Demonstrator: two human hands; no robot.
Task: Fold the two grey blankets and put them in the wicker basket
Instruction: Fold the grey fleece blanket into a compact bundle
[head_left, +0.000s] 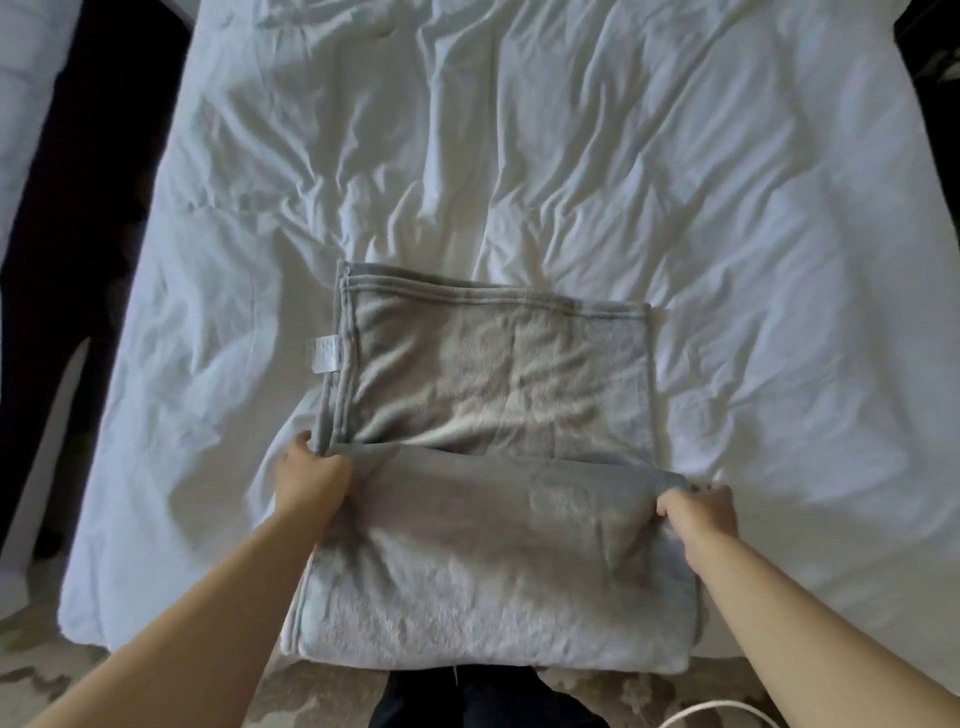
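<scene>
One grey fleece blanket (493, 374) lies partly folded on the white bed (571, 156), near its front edge. Its near half is doubled over toward the far half, making a thick fold across the middle. My left hand (311, 480) pinches the left end of that fold, next to the hemmed edge. My right hand (698, 512) grips the right end of the same fold. A white care label (324, 354) sticks out of the blanket's left hem. No second blanket or wicker basket is in view.
The wrinkled white duvet spreads out beyond the blanket. Dark floor runs along the bed's left side (78, 260). A patterned rug (52, 670) lies at the foot of the bed, and a white cable (717, 709) curves near my feet.
</scene>
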